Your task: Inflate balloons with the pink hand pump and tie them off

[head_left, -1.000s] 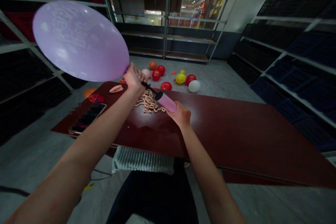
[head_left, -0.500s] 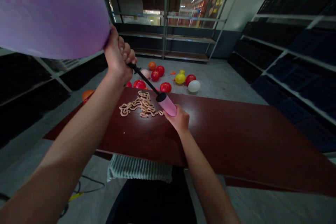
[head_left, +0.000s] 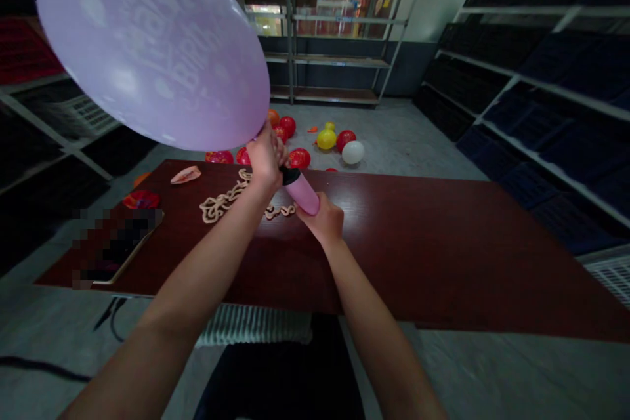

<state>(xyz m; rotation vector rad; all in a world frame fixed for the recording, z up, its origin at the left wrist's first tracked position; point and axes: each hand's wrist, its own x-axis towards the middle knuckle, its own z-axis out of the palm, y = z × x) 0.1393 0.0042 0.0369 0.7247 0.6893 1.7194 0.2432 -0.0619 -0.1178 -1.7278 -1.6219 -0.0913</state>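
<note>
A large inflated lilac balloon (head_left: 147,46) with pale lettering fills the upper left. My left hand (head_left: 266,157) grips the balloon's neck together with the black end of a hand pump. My right hand (head_left: 319,220) is closed around the pink pump barrel (head_left: 301,191), above a dark red table (head_left: 443,243). The pump rod is pushed in, with almost none of it showing. A pile of tan uninflated balloons (head_left: 221,203) lies on the table just left of my hands.
A flat device (head_left: 118,246) and flat deflated balloons (head_left: 186,174) lie at the table's left end. Several inflated red, yellow, orange and white balloons (head_left: 335,141) sit on the floor beyond the table. Metal shelving lines both sides and the back.
My left hand came back down toward my right, pushing the pump rod into the barrel. The balloon swung from up-left to in front and looks larger.
</note>
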